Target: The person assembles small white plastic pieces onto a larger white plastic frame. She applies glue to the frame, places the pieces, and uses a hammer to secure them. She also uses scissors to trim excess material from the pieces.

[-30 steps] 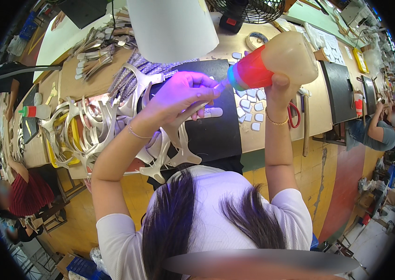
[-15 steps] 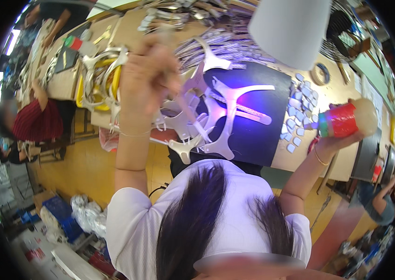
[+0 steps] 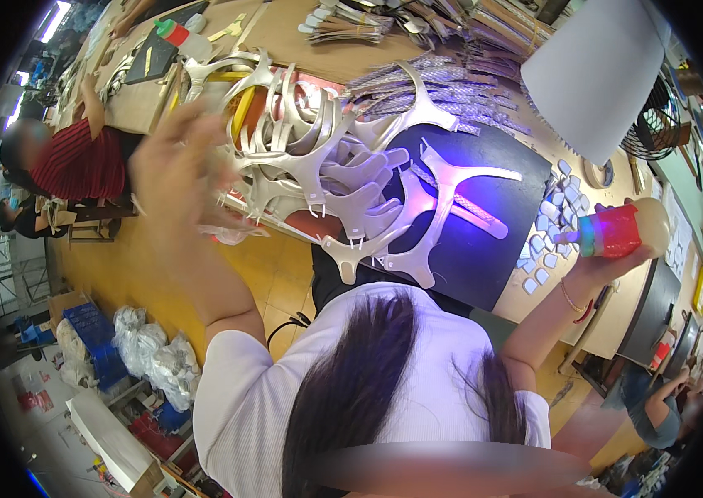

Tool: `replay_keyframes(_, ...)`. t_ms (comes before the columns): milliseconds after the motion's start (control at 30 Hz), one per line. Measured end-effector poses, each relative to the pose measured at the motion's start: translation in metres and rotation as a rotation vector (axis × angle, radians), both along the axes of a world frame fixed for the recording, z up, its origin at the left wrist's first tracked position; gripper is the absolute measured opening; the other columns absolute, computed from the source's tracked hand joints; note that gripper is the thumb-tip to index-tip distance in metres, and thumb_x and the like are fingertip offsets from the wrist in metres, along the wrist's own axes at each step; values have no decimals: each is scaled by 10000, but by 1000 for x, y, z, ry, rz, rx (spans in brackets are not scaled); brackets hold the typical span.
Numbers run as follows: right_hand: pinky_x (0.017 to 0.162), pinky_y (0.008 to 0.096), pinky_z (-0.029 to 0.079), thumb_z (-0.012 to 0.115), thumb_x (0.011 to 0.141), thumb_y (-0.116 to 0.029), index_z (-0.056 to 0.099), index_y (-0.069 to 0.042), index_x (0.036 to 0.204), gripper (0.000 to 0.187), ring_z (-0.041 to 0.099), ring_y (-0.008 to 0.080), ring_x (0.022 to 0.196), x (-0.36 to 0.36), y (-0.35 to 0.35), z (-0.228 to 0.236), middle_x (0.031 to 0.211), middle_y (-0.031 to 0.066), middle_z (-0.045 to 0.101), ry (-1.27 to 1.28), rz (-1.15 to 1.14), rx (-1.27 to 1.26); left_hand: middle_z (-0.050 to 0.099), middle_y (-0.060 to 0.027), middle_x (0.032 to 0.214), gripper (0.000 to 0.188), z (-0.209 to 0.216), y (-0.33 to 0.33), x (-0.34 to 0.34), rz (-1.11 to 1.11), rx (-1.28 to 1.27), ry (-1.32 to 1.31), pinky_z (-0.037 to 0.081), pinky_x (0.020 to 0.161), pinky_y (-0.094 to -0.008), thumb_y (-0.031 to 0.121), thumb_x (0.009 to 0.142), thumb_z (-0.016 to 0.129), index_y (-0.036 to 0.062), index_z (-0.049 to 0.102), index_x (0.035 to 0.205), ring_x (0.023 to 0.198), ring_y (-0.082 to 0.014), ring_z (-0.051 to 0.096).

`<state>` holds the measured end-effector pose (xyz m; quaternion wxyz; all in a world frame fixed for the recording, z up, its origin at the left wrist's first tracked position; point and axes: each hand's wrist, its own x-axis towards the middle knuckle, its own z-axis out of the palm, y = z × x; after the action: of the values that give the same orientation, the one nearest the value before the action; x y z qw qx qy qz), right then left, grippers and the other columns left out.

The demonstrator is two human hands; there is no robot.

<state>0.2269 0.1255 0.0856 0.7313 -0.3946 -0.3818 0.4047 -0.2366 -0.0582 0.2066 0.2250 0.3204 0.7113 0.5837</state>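
- Bottle (image 3: 619, 234) with a red band is above the table's right part; the fingers of the right hand (image 3: 602, 270) are clamped on it, and its nozzle points to the left.
- Left hand (image 3: 178, 158) is blurred beside the strap pile (image 3: 310, 170); I cannot tell whether its fingers are apart or together.
- Forked strap (image 3: 449, 176), lit violet, lies on the black mat (image 3: 519, 201).
- Small white pieces (image 3: 557, 200) lie near the mat's right edge.

We can read no text, numbers or signs anywhere, bottle (image 3: 619, 231) included (pale sheet (image 3: 681, 238) at far right: too small for us to tell).
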Motion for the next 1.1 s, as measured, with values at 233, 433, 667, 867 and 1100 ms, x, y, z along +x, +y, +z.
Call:
replay_keyframes(233,814,518,616,571,865,-710,393,-35,1409,885,682,297,999,12,-12,8,1243,195,599,23,-15,-43,681,-83,863,420,-122,97,17,-398,-257,-122,521,543,-249,240,890,744,-36,657,1195,630,-150,667)
replay_keyframes(433,783,480,622,564,883,-691,404,-47,1404,844,690,319,950,23,-17,6,1193,205,623,53,-74,-43,662,-171,993,427,-143,117,28,-394,-352,689,498,821,-401,302,812,801,3,729,1107,910,-294,639)
replay_keyframes(667,841,542,595,570,867,-709,436,-69,1376,829,654,270,1014,16,-16,6,1224,173,601,93,-33,-107,580,-156,1206,520,-129,146,82,-378,-92,876,462,921,-405,308,817,804,65,665,1255,1085,-299,569)
replay_keyframes(867,842,557,588,572,855,-726,433,-59,1375,857,652,282,1008,11,-13,5,1216,175,605,138,-61,-128,569,-179,1204,517,-151,165,182,-778,-10,807,442,969,-469,366,793,787,57,672,1191,1167,-352,507)
replay_keyframes(1100,819,549,593,552,884,-702,447,-52,1368,817,665,293,993,37,-21,-4,1193,178,620,172,-97,-111,610,-152,1103,387,-182,182,221,-911,-273,1041,456,920,-466,313,761,792,38,654,996,1094,-356,583)
